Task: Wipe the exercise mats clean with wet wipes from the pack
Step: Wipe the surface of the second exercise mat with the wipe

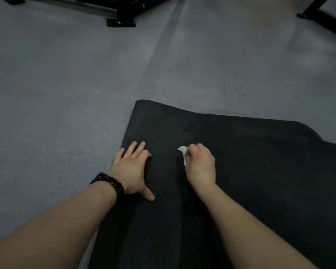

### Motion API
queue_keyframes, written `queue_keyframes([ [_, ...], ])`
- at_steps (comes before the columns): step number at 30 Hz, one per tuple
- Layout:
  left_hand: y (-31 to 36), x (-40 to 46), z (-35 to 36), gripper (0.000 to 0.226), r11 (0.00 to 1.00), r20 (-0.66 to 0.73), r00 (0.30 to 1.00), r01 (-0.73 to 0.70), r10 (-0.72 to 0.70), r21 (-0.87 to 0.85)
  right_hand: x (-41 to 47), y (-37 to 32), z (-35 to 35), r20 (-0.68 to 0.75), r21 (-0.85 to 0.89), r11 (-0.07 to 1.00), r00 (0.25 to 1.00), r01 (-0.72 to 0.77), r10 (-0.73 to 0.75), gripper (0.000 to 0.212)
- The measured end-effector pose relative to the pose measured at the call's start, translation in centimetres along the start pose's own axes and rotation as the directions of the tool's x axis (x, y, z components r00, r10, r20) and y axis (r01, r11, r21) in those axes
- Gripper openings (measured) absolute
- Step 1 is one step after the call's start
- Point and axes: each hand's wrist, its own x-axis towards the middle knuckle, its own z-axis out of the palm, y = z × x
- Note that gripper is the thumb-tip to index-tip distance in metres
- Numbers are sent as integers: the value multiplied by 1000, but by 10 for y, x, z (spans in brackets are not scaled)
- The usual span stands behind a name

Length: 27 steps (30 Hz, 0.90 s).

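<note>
A black exercise mat (250, 162) lies on the grey floor and fills the lower right of the head view. Its far right corner curls up a little. My left hand (133, 167) presses flat on the mat near its left edge, fingers spread; a dark bead bracelet sits on that wrist. My right hand (201, 164) rests on the mat a little to the right, its fingers curled round a crumpled white wet wipe (183, 154) that sticks out at the left of the fist. The pack of wipes is not in view.
Grey rubber floor (66, 94) surrounds the mat, with a seam running away from me. Black metal feet of gym equipment (121, 18) stand at the far top, and another black leg (322, 16) crosses the top right corner.
</note>
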Motion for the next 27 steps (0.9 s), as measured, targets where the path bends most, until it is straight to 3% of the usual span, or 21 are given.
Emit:
queue_keyframes([
  [1, -2, 4, -1, 126, 999, 0, 1000, 7, -7, -51, -4, -7, 2, -4, 51, 998, 1000, -28, 28, 8],
  [3, -8, 10, -2, 113, 993, -35, 999, 5, -9, -115, -21, -28, 9, 69, 153, 982, 990, 108, -120, 4],
  [5, -12, 11, 2, 105, 995, -96, 995, -7, -2, -101, -34, -43, 10, 264, 213, 923, 891, 320, -369, 4],
  [6, -12, 10, 5, 102, 997, -129, 992, -5, -5, -80, -29, -41, 8, 304, 205, 903, 852, 378, -426, 2],
  [8, -8, 9, 9, 98, 1000, -178, 984, 8, -10, -14, -3, -26, 4, 227, 64, 932, 905, 356, -361, 15],
  [10, -3, 9, 12, 101, 999, -224, 974, 32, -24, 28, 25, -2, 1, 79, -54, 992, 991, 114, -110, 22],
  [12, 0, 14, 10, 111, 997, -266, 963, 67, -53, 46, 34, 0, -1, 46, -57, 998, 998, -38, 40, 15],
  [13, 0, 18, 9, 115, 994, -285, 956, 84, -63, 64, 31, -8, 2, 46, -22, 999, 998, -34, 35, 11],
  [15, 0, 25, 11, 119, 988, -318, 946, 103, -63, 111, 14, -34, 8, 140, 86, 989, 981, 124, -135, 8],
  [17, -1, 29, 14, 118, 987, -330, 943, 97, -49, 129, 5, -43, 8, 305, 148, 944, 894, 295, -327, 7],
  [18, -3, 31, 14, 117, 987, -323, 946, 88, -42, 131, 12, -39, 8, 296, 127, 931, 883, 341, -364, 7],
  [20, -9, 37, 10, 115, 989, -307, 951, 66, -22, 132, 37, -15, 5, 150, 20, 959, 947, 284, -284, 19],
  [21, -12, 39, 7, 111, 991, -312, 950, 54, -12, 124, 50, -1, 2, 88, -21, 986, 982, 168, -166, 20],
  [24, -18, 45, 8, 103, 995, -366, 931, 34, 2, 91, 57, 9, 2, 23, -31, 997, 998, -64, 65, 12],
  [25, -19, 47, 12, 104, 996, -392, 920, 32, 4, 85, 50, -2, 6, 30, 28, 998, 998, -52, 51, 10],
  [27, -20, 47, 22, 102, 998, -458, 889, 3, 23, 57, 32, -30, 15, 116, 180, 975, 982, 130, -152, 7],
])
